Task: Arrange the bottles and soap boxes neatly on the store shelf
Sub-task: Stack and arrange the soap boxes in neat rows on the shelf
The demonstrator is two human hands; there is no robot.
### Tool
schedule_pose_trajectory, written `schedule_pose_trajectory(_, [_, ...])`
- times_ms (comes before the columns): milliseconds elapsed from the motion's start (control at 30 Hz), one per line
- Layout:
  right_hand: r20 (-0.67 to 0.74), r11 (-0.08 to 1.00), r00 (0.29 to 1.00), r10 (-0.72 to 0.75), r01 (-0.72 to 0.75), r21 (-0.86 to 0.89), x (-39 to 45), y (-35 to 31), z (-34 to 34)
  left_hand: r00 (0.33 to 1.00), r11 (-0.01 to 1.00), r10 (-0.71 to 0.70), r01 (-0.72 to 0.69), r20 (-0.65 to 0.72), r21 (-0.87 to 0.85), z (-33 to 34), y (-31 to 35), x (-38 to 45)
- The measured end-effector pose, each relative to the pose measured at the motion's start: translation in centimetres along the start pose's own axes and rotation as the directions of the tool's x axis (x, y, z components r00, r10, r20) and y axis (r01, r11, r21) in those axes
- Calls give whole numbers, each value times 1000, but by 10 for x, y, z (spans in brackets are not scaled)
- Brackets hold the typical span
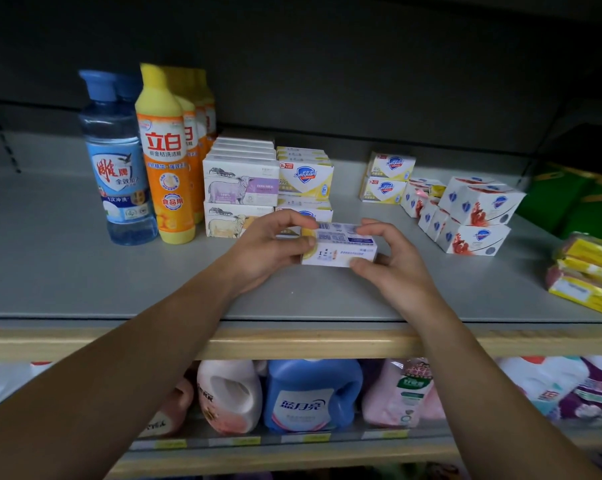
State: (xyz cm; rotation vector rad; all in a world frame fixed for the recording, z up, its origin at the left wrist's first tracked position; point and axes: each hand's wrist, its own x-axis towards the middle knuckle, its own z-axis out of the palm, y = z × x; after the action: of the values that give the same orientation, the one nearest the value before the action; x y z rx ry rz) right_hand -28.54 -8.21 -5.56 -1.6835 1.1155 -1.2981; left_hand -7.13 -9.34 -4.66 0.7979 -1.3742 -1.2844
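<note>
Both hands hold one white and yellow soap box [341, 245] just above the grey shelf [85, 271], in front of the stacked yellow Safeguard boxes [306, 176]. My left hand [272, 247] grips its left end; my right hand [389, 258] pinches its right end. Left of that stack stand sheep-print soap boxes [240, 187], orange dish-soap bottles [166, 161] and blue bottles [117, 161]. Two more yellow Safeguard boxes [386, 180] sit further right, beside a loose pile of white and red Safeguard boxes [472, 216].
Yellow wrapped packs [587, 271] lie at the shelf's right edge, with green packs [576, 199] behind them. The lower shelf holds detergent jugs [310, 393] and refill pouches. A wooden-coloured front strip [292, 341] edges the shelf.
</note>
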Motion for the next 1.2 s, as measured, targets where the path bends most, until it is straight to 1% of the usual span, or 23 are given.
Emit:
schedule_pose_trajectory(133, [13,998,1000,-23,24,-53,1,1,2,1000,1000,-23,23,-2,-13,-1,0,1])
schedule_pose_trajectory(233, [18,994,1000,-14,16,-112,1,2,2,999,999,-51,51,9,16,-1,1,0])
schedule_pose_trajectory(300, [-21,987,1000,-10,7,-158,1,2,1,999,999,-47,46,21,24,-2,1,0])
schedule_pose_trajectory(367, [-75,988,997,-22,10,-154,0,2,1,1000,998,-18,17,19,52,-1,0,-2])
schedule_pose_trajectory(433, [-114,992,993,-17,3,-127,1,0,2,999,985,45,-43,-6,167,2,0,-2])
schedule_pose_trajectory(467, [-136,991,991,-10,-8,-131,1,-1,2,996,959,87,-77,-27,274,3,-1,-2])
schedule_pose_trajectory(533, [-176,990,984,11,-35,-137,2,-1,2,983,861,181,-138,-42,490,3,-5,0])
schedule_pose_trajectory(600, [-196,985,980,44,-76,-157,4,1,2,973,778,222,-136,-67,613,3,-10,2])
schedule_pose_trajectory(700, [-202,966,977,71,-118,-230,6,5,3,975,749,197,-80,-106,658,3,-14,3])
schedule_pose_trajectory(800, [-190,968,979,69,-112,-226,7,4,4,976,716,179,-45,-121,696,5,-13,1])
schedule_pose_trajectory(867, [-181,969,983,34,-76,-234,7,1,4,978,709,169,-32,-125,705,6,-9,-1])
schedule_pose_trajectory(933, [-176,942,984,-41,-20,-336,7,-1,6,985,672,135,-13,-106,741,5,-4,-4])
schedule_pose_trajectory(1000, [-121,872,985,-123,49,-488,8,-3,7,993,584,91,9,-77,812,-1,3,-6])
schedule_pose_trajectory(1067, [-16,783,987,-159,116,-612,12,-7,10,997,455,58,23,-56,890,-14,11,-9])
schedule_pose_trajectory(1100, [42,740,988,-148,139,-658,15,-9,11,998,378,34,32,-49,925,-22,14,-12])
schedule_pose_trajectory(1167, [147,650,985,-86,167,-741,23,-14,11,999,196,-26,51,-46,979,-38,15,-20])
schedule_pose_trajectory(1200, [190,612,980,-52,182,-770,27,-17,12,998,124,-48,56,-50,991,-45,12,-24])
